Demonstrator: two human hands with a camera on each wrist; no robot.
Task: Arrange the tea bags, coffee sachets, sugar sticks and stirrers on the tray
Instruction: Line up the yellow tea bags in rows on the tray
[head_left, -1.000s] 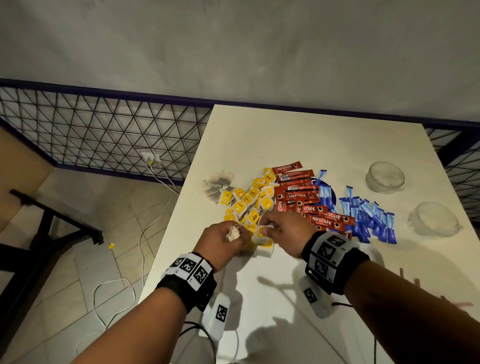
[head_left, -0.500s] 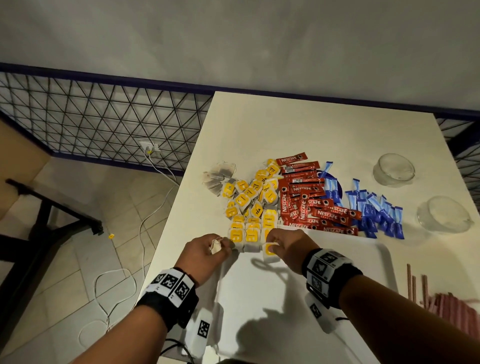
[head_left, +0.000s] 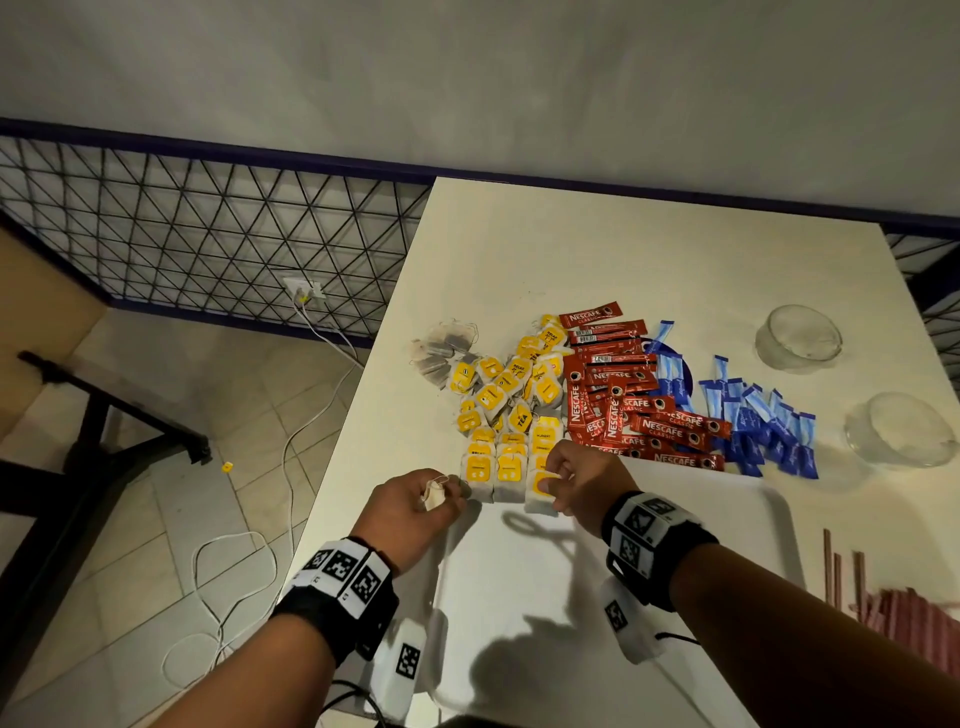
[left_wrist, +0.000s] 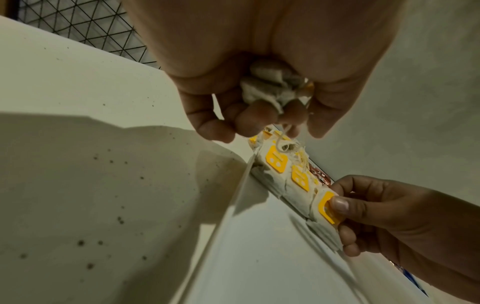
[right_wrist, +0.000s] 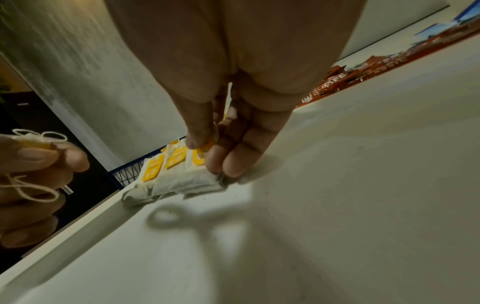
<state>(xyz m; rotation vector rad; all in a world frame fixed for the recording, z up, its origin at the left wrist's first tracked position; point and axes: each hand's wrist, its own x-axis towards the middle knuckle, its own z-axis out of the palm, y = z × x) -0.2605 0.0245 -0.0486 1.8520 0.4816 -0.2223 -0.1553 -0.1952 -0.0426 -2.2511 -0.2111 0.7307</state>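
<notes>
So we've got our left hand (head_left: 415, 506) curled around a scrunched-up tea bag (left_wrist: 270, 86), string loops poking out between the fingers, hovering right at the tray's (head_left: 519, 597) far left corner. Our right hand (head_left: 582, 486) is pinching the yellow tag of another tea bag (head_left: 540, 491), thumb on top of the tag and fingers underneath (the left wrist view shows that grip nicely), and that bag sits at the right end of a little row of tea bags (head_left: 493, 475) lined up along the tray's far edge. Behind the row there's the loose pile of yellow-tagged tea bags (head_left: 511, 387) on the desk (head_left: 597, 249), then the red coffee sachets (head_left: 623, 395) just to its right, then the blue sugar sticks (head_left: 753, 415) further right. The stirrers (head_left: 883, 608) are lying at the right side, near the tray's right rim; whether they're touching it we can't tell. Two clear glass cups (head_left: 797, 338) stand on the desk past the sugar.
</notes>
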